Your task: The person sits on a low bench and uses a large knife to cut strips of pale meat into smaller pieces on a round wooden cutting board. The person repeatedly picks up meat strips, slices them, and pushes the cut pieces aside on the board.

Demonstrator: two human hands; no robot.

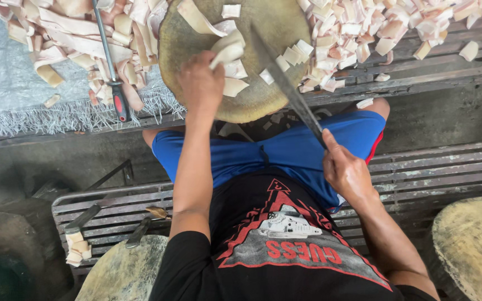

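Cutting pale strips on a round wooden chopping block (252,106). The left hand (201,83), closed, pins a strip (227,53) near the block's centre; the right hand (346,170), fisted, grips a long cleaver (285,83) whose blade crosses the block's right half. Good practice: keep fingertips curled clear of the edge.

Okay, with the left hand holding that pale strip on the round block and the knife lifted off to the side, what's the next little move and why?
Probably bring the knife down across the pale strip just clear of the left hand. The blade is tilted above the round chopping block, the right hand grips its handle, and the strip under the fingers looks uncut, while cut squares lie beside it.
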